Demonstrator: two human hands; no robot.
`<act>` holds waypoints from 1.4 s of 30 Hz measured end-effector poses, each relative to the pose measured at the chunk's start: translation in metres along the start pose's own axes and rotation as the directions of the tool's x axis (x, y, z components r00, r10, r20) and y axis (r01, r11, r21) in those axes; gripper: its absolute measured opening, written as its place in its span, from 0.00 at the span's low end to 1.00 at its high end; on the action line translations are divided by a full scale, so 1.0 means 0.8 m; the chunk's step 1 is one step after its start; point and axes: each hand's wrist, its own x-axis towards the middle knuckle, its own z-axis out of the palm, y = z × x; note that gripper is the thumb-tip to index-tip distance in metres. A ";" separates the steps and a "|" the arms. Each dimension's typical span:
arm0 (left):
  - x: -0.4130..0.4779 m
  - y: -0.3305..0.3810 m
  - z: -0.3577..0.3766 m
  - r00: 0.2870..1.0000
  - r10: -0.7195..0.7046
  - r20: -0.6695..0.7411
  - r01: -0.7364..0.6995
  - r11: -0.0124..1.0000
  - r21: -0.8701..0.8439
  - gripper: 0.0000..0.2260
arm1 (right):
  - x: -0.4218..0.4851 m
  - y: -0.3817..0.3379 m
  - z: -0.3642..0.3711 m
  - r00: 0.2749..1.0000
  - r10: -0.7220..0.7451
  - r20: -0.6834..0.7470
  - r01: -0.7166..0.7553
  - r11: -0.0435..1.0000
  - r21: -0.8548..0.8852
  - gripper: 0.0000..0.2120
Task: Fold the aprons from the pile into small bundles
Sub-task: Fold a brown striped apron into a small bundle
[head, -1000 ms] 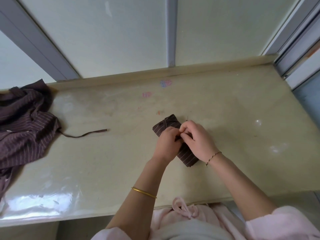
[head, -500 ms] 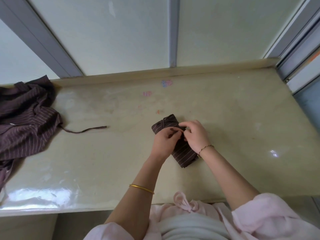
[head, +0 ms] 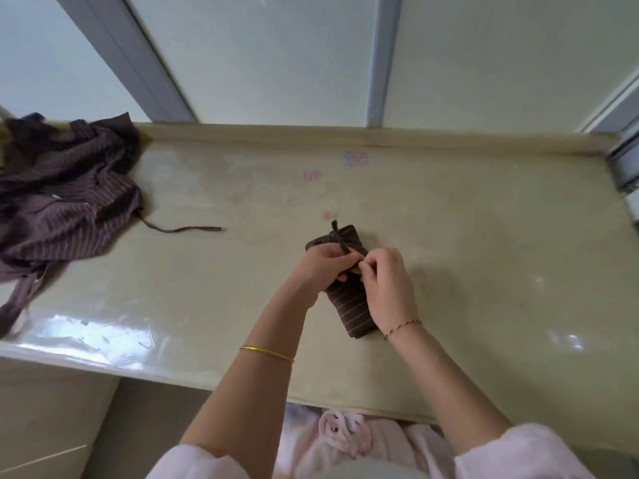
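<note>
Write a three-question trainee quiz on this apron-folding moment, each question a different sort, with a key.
1. True or false: the folded bundle lies on the table between the left hand and the right hand.
2. Multiple choice: the pile of unfolded aprons lies at A) the table's far left, B) its far right, C) the floor.
3. Fill in: both hands pinch the bundle's dark ____, which crosses its far end.

Key: 1 true; 2 A; 3 tie strap.
</note>
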 end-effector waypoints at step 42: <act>0.022 -0.018 -0.007 0.910 0.411 -0.045 -0.329 0.787 0.523 0.08 | 0.047 0.002 -0.013 0.915 0.072 0.396 -0.009 0.987 -0.160 0.08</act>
